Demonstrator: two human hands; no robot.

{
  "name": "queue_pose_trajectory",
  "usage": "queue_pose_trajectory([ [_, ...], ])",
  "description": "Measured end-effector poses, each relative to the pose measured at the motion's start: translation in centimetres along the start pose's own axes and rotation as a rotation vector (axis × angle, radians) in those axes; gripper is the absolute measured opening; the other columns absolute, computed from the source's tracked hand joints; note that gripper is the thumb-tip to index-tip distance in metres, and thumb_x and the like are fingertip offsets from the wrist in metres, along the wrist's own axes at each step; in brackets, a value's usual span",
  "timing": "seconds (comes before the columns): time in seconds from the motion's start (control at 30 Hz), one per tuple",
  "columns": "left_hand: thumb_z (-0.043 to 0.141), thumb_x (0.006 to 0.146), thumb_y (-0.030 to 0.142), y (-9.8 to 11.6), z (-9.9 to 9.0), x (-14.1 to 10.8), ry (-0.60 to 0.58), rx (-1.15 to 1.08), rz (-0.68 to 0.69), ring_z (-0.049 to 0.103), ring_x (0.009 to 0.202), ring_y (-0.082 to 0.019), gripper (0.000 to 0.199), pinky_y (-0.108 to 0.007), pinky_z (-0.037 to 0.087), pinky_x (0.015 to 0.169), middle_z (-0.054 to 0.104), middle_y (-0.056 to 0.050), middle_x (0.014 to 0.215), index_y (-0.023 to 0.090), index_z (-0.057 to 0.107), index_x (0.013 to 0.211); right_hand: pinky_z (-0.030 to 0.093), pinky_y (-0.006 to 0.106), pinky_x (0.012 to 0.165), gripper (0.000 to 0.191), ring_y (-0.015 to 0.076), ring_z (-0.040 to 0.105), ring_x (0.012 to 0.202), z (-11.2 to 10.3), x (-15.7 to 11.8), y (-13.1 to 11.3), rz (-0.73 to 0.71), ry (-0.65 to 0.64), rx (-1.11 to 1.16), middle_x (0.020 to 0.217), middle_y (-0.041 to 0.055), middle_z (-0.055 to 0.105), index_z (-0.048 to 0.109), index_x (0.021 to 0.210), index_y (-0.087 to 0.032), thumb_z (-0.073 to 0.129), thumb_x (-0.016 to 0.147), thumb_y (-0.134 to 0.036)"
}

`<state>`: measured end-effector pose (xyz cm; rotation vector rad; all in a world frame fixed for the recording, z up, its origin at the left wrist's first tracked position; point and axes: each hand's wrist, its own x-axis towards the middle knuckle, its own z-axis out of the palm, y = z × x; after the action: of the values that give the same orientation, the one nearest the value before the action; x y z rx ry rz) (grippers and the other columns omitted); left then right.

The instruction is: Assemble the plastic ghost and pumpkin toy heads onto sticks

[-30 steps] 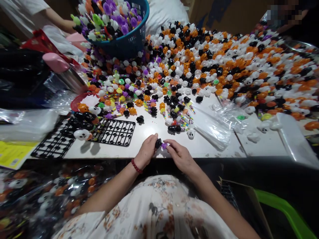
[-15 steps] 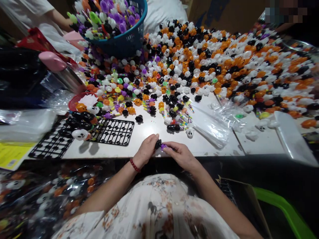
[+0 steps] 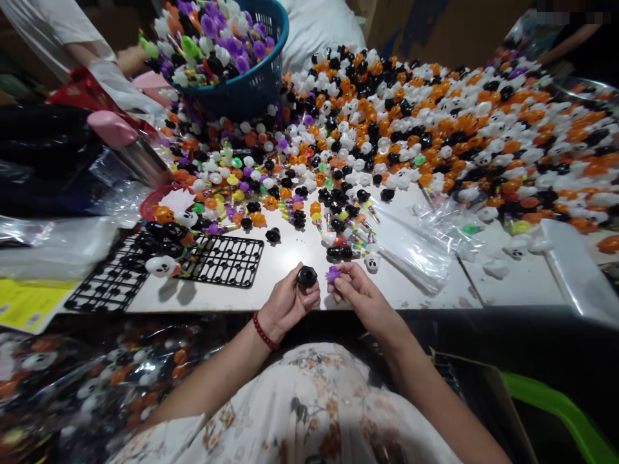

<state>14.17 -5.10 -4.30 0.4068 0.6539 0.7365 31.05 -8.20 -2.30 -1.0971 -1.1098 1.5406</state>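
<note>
Near the table's front edge my left hand (image 3: 290, 301) grips a round black piece (image 3: 307, 276) between thumb and fingers. My right hand (image 3: 362, 290) pinches a small purple piece (image 3: 333, 274), held just right of the black one with a gap between them. Beyond the hands lie a loose black piece (image 3: 273, 234), a white ghost head (image 3: 372, 261) and a cluster of black caps and candy-filled tubes (image 3: 340, 251). Black grid trays (image 3: 235, 258) lie to the left, with white, black and orange heads standing on one.
A huge heap of orange, white and black pieces (image 3: 435, 129) covers the back right. A full blue basket (image 3: 242, 93), a pink-lidded bottle (image 3: 126, 142) and a red basket (image 3: 145, 205) are at the left. Clear bags (image 3: 411, 248) lie right. Other people's arms show behind.
My hands have moved apart, separating the black and purple pieces, which were together before. The black piece has turned to face upward. The view has shifted slightly.
</note>
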Motion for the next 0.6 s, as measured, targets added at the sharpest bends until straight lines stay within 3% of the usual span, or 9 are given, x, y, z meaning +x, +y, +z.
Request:
queue_pose_trajectory([
  [0.23,0.035,0.100,0.043,-0.2,0.1,-0.2,-0.085,-0.206,-0.024,0.038,0.051,-0.009,0.043,-0.024,0.037,0.057,0.040,0.001,0.064,0.016,0.047,0.068,0.042,0.021,0.059,0.033,0.0108,0.052,0.070,0.8,-0.6,0.1,0.053,0.023,-0.044,0.092,-0.0006,0.059,0.053,0.112,-0.025,0.066,0.087,-0.044],
  [0.47,0.036,0.100,0.040,-0.4,0.6,-0.5,-0.045,-0.301,-0.048,0.044,0.053,-0.009,0.041,-0.023,0.039,0.057,0.045,0.000,0.066,0.014,0.052,0.072,0.041,0.020,0.054,0.033,0.0092,0.050,0.062,0.6,-0.3,1.1,0.038,0.072,-0.073,0.083,-0.0035,0.058,0.055,0.114,-0.026,0.061,0.090,-0.048],
  [0.6,0.038,0.100,0.042,-0.8,0.3,-0.3,0.001,-0.269,-0.027,0.047,0.053,-0.010,0.040,-0.022,0.041,0.055,0.049,-0.001,0.066,0.014,0.054,0.075,0.049,0.024,0.065,0.033,0.0132,0.058,0.074,0.6,-0.2,1.3,-0.055,0.119,-0.220,0.090,-0.0003,0.065,0.061,0.113,-0.024,0.059,0.091,-0.048],
])
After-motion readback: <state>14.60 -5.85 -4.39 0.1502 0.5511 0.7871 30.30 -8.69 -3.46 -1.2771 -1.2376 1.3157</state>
